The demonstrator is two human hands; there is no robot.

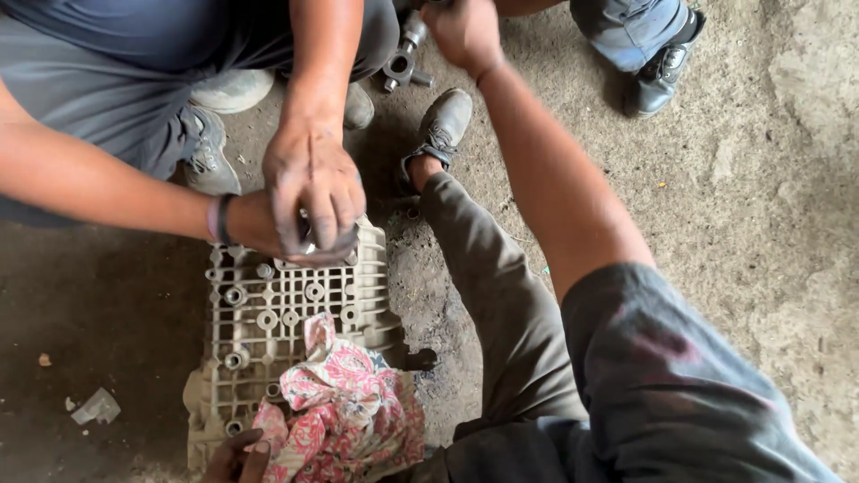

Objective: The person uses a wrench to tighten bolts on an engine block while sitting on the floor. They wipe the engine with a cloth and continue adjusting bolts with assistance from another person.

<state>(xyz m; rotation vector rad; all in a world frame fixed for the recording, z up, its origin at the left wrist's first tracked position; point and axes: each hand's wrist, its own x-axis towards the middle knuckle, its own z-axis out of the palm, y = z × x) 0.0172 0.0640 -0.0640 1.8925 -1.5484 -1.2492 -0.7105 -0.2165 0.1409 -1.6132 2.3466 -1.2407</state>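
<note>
A ribbed grey cast-metal cover [268, 313] studded with round bosses lies on the dirt floor [761, 224], still dull with grime, so the work looks unfinished. A co-worker's blackened hands [309, 197] bunch together on its far edge. A crumpled pink floral cloth [344, 416] lies on its near end, touched by the left hand [234, 458], whose grip I cannot tell, while beyond the cover the right hand [465, 31] is clenched by a small grey steel yoke [403, 61].

just one view here, a head cam looking steeply down at the dirt floor [761, 224], pretty close in, facing forward over the wearer's bent knee [501, 295] toward a co-worker crouched opposite.
</note>
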